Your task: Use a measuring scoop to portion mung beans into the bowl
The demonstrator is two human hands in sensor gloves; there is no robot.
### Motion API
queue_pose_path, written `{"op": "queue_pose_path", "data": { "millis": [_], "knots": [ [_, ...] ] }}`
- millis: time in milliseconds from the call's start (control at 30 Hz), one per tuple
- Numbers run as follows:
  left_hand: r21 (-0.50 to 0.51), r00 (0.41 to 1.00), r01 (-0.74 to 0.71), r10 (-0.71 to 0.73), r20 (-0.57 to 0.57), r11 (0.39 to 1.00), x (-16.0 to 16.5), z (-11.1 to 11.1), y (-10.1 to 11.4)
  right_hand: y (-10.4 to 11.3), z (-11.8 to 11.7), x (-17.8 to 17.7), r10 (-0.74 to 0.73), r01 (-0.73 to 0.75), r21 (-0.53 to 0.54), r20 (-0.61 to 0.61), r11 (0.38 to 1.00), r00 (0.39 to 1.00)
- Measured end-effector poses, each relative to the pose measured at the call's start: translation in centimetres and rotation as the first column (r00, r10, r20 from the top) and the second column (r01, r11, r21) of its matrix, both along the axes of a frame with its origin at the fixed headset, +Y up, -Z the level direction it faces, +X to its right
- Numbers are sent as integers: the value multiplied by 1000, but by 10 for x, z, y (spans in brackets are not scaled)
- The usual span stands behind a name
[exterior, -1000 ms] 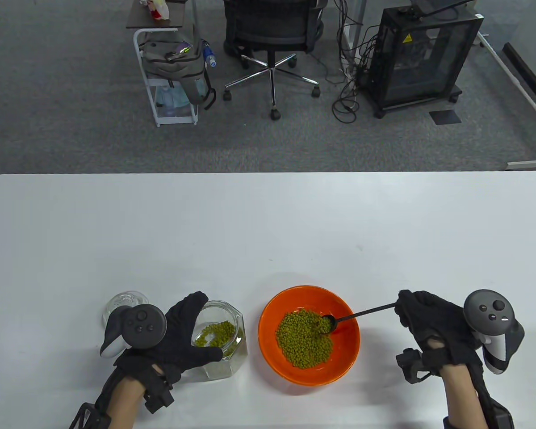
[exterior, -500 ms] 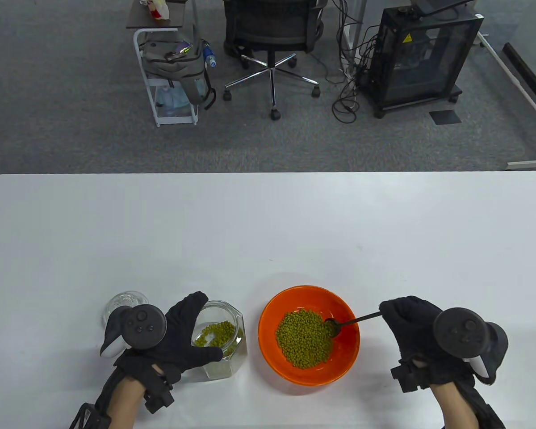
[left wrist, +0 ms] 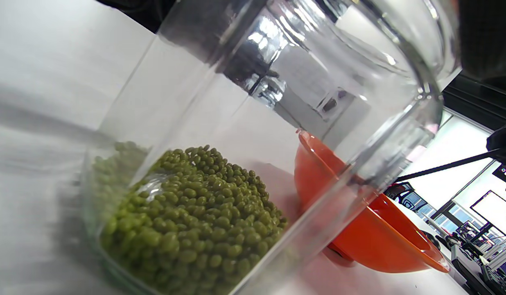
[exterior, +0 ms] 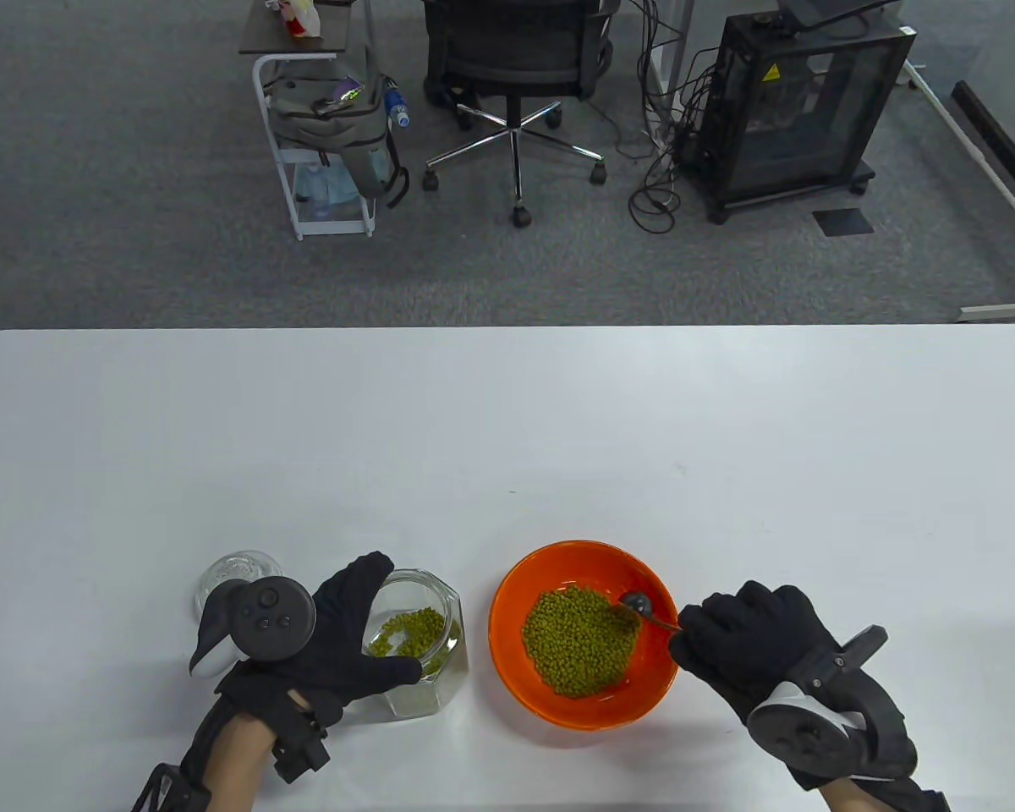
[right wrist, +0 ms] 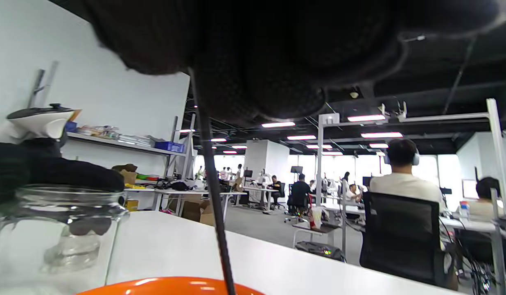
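Note:
An orange bowl (exterior: pixel 665 655) near the table's front edge holds a heap of green mung beans (exterior: pixel 577 643). My right hand (exterior: pixel 744 643) grips the thin handle of a dark measuring scoop (exterior: pixel 639 603), whose head is turned over above the beans at the bowl's right side. The handle (right wrist: pixel 212 180) hangs down from the glove in the right wrist view. To the left, a clear glass jar (exterior: pixel 423 630) with some mung beans (left wrist: pixel 191 229) in it leans toward the bowl, and my left hand (exterior: pixel 338 630) is wrapped around it.
A glass lid (exterior: pixel 233 575) lies on the table left of the jar. Beyond the far table edge stand an office chair (exterior: pixel 516 59), a white cart with a grey bag (exterior: pixel 326 127) and a black cabinet (exterior: pixel 799 101).
My right hand has rolled over and moved left toward the bowl, turning the scoop upside down above the beans. The left hand and jar have stayed still.

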State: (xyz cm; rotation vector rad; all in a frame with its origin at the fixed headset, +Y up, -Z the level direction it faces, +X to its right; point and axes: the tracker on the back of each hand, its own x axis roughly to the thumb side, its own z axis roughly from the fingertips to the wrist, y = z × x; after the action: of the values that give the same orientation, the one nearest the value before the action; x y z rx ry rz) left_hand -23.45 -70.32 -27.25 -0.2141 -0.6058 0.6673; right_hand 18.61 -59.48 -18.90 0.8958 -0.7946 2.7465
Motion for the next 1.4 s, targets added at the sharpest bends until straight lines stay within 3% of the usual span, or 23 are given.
{"op": "queue_pose_path", "data": {
  "millis": [100,233,700,867,1000,1167,1300,1400],
  "knots": [
    [1,1000,3,-3,1,1000,0,0,0,7,4,-5,-4,5,63,-22,998,1000],
    [2,1000,5,-5,2,1000,0,0,0,14,-3,-2,-118,123,64,-72,990,990],
    [5,1000,9,-9,6,1000,0,0,0,10,-63,7,-345,336,-112,-71,935,936],
    [0,1000,-1,1,7,1000,1,0,0,9,-80,18,-484,468,-165,-66,868,873],
    [1,1000,0,0,8,1000,1,0,0,-7,-95,34,-640,625,-202,-9,754,769],
    [1,1000,0,0,7,1000,0,0,0,-30,-105,56,-700,716,-135,149,685,698],
    [3,1000,5,-5,6,1000,0,0,0,-46,-105,74,-777,811,-70,250,581,578],
    [2,1000,2,-2,6,1000,0,0,0,-56,-107,84,-766,811,-12,319,585,558]
  ]
}}
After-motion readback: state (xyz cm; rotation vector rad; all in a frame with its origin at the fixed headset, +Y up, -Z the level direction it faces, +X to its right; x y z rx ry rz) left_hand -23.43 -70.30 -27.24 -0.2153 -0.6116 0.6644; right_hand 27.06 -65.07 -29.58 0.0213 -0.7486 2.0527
